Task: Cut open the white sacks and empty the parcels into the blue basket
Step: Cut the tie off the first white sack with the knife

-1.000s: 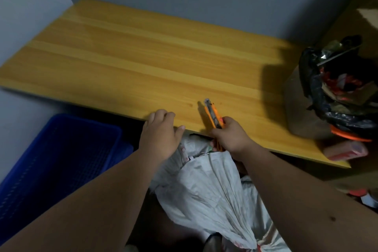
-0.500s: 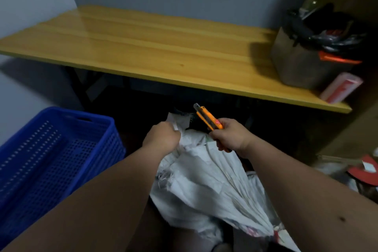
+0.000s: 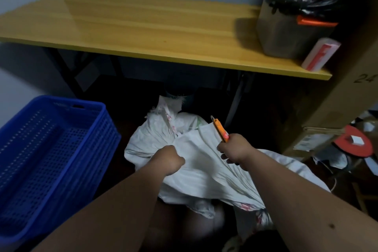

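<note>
The left hand (image 3: 168, 159) grips the white sack (image 3: 196, 161) taut; the right hand (image 3: 234, 149) clasps the orange knife (image 3: 219, 130), blade pointing away over the sack's bunched neck.

Crumpled white sack (image 3: 196, 161) lies on the floor beside the blue basket (image 3: 51, 149).

Left hand (image 3: 168, 160): grip closed on a bunched fold of the white sack (image 3: 196, 161), which lies crumpled on the floor below the front edge of the desk (image 3: 143, 32). Right hand (image 3: 235, 149): grip closed on the orange utility knife (image 3: 219, 130), blade end pointing up and away, just above the sack fabric. Blue basket (image 3: 51, 149): on the floor, left of the sack. A brown box (image 3: 286, 37) lined with black plastic stands on the right end of the desk.
</note>
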